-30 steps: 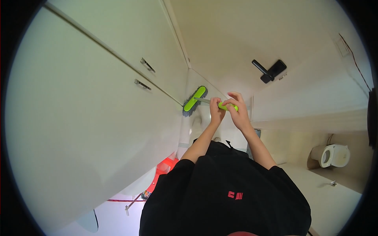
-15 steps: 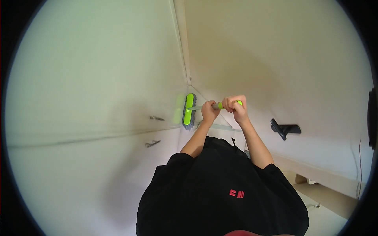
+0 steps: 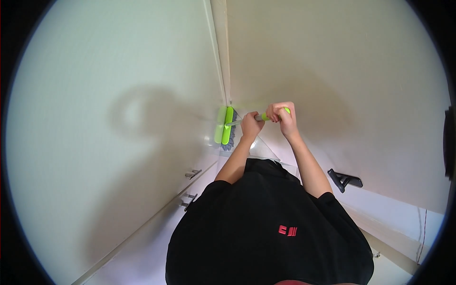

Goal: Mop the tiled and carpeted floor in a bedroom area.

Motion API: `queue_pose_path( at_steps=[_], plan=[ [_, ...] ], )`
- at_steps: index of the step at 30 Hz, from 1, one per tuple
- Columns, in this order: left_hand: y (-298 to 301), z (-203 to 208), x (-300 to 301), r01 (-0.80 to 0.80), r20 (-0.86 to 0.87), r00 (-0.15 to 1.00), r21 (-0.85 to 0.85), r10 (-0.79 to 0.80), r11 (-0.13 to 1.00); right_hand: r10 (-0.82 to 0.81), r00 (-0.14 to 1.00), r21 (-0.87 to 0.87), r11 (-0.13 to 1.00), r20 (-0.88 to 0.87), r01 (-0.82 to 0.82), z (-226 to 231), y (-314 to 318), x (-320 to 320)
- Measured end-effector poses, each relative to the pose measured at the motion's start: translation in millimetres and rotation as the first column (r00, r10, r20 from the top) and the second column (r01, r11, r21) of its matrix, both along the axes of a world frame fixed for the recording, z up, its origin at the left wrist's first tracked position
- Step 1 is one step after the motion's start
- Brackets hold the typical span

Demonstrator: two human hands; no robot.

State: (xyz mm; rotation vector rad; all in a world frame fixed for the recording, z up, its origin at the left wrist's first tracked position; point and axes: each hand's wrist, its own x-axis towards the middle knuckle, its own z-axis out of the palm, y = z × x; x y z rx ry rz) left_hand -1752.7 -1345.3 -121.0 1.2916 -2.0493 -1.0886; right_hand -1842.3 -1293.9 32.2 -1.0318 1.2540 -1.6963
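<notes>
Head view shows both my arms raised in front of me, gripping a broom. My left hand (image 3: 251,126) is wrapped tight round the grey handle (image 3: 233,123), close behind the green head (image 3: 224,126). My right hand (image 3: 281,116) is clenched on the green grip (image 3: 264,116) just beside it. The head sits at the corner where a pale cupboard door (image 3: 118,118) meets the wall (image 3: 332,85); its grey bristles seem to touch that corner, though I cannot be sure.

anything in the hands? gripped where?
A green-headed mop: left hand and right hand both grip its pole, the right at the green end.
</notes>
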Motion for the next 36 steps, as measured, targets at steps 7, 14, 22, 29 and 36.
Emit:
queue_pose_path(
  at_steps=[7,14,22,29,36],
  plan=[
    [22.7,-10.3,7.3,-0.002,-0.031,1.0,-0.071,0.0,0.997,-0.066,0.997,0.046,0.997,-0.05,0.068,-3.4,24.1,11.7],
    [85.1,-22.1,24.2,0.023,-0.024,0.999,-0.108,-0.026,0.994,-0.108,0.988,0.072,0.991,-0.106,0.116,-4.6,96.9,35.4],
    [209.4,-20.6,59.6,0.054,0.013,0.998,-0.031,-0.054,0.998,0.001,1.0,0.057,0.998,-0.006,-0.001,-2.0,222.8,59.1],
    [318.8,-7.4,121.9,-0.132,0.07,0.989,0.054,0.128,0.99,0.355,0.931,0.025,0.933,0.088,-0.359,11.1,292.4,92.5],
    [442.2,-7.2,253.8,-0.252,0.013,0.968,0.054,0.252,0.966,0.83,0.547,-0.002,0.55,0.112,-0.835,12.1,359.8,189.1]
  ],
)
